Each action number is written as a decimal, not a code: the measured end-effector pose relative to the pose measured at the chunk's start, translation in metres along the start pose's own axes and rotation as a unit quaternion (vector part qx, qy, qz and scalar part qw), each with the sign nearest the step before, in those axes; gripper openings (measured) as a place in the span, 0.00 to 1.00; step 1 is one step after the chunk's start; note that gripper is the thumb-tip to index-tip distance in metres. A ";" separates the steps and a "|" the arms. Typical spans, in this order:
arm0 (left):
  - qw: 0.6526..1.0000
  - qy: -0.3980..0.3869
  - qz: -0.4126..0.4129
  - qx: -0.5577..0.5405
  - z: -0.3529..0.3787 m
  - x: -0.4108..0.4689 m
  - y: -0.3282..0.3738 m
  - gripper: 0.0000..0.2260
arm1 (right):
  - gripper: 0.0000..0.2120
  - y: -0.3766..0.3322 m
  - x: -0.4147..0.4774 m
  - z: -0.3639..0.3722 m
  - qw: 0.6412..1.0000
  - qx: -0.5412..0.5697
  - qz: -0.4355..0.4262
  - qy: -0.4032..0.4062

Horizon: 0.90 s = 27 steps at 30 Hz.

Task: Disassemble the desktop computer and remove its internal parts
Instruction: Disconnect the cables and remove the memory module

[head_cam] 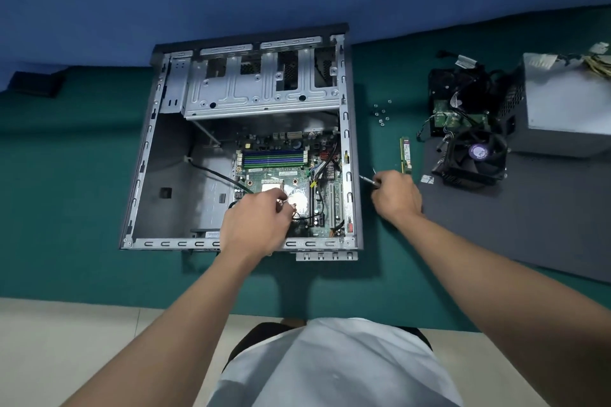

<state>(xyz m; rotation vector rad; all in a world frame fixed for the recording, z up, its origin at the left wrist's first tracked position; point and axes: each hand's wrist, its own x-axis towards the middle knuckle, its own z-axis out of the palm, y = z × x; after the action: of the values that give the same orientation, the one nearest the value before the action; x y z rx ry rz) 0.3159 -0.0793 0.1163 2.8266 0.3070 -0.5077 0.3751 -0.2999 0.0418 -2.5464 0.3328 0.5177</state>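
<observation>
Far left of the case (165,155), a dark flat object (34,82) lies on the green mat (82,208). The case lies open on its side on that mat. Its left half is bare metal floor, and a drive cage (261,92) spans its far end.

In the case's near right part sits the motherboard (281,172), still mounted, with blue and green memory slots across its top. The left hand (254,225) reaches over the case's near rim onto the board. Its fingers are curled tight, pinching a thin black wire (305,217) just beside the shiny socket plate.

Just outside the case's right wall, the right hand (396,198) is closed in a fist round a screwdriver (367,179), whose metal tip points at that wall.

Right of the case there is a scatter of small screws (382,112) toward the far side, and a RAM stick (406,155) lies near the right hand. Further right, on a grey mat (529,225), are a fan cooler (476,158) and, behind it, a drive (446,112) tangled in black cables. Furthest right of the case stands the grey power supply (562,102).
</observation>
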 end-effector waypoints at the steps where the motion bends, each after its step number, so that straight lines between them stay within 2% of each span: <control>1: 1.000 -0.002 -0.001 -0.001 0.000 0.001 -0.001 0.13 | 0.13 0.001 0.000 -0.002 1.000 0.017 0.007 -0.003; 4: 1.000 -0.009 0.005 0.001 0.000 0.003 -0.002 0.14 | 0.05 0.001 0.005 -0.017 0.989 0.127 0.066 0.024; 6: 1.000 -0.016 0.011 -0.003 0.000 0.005 -0.004 0.14 | 0.07 -0.003 0.007 -0.033 0.976 0.197 0.076 0.050; 9: 0.999 -0.033 0.035 0.004 -0.001 0.007 -0.007 0.14 | 0.14 -0.018 0.001 -0.057 0.958 0.279 0.044 0.045; 11: 0.997 -0.041 0.056 -0.012 -0.002 0.008 -0.010 0.14 | 0.11 -0.035 -0.007 -0.073 0.946 0.321 -0.006 0.038; 13: 0.996 -0.026 0.081 -0.012 -0.006 0.009 -0.017 0.14 | 0.07 -0.053 -0.014 -0.086 0.951 0.299 -0.066 0.045; 17: 0.989 0.081 0.101 0.079 -0.022 0.012 -0.056 0.18 | 0.02 -0.096 -0.030 -0.100 0.959 0.232 -0.147 0.067; 23: 0.970 0.158 0.074 0.171 -0.050 0.029 -0.131 0.30 | 0.02 -0.136 -0.041 -0.066 0.971 0.183 -0.144 0.053; 27: 0.978 0.117 0.063 0.162 -0.062 0.044 -0.159 0.35 | 0.04 -0.149 -0.030 -0.033 0.985 0.136 -0.082 0.064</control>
<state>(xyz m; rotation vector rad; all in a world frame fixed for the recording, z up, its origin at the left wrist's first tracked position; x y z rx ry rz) 0.3358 0.0958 0.1231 3.2036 0.0909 -0.2110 0.4067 -0.1882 0.1460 -2.3198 0.2189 0.2297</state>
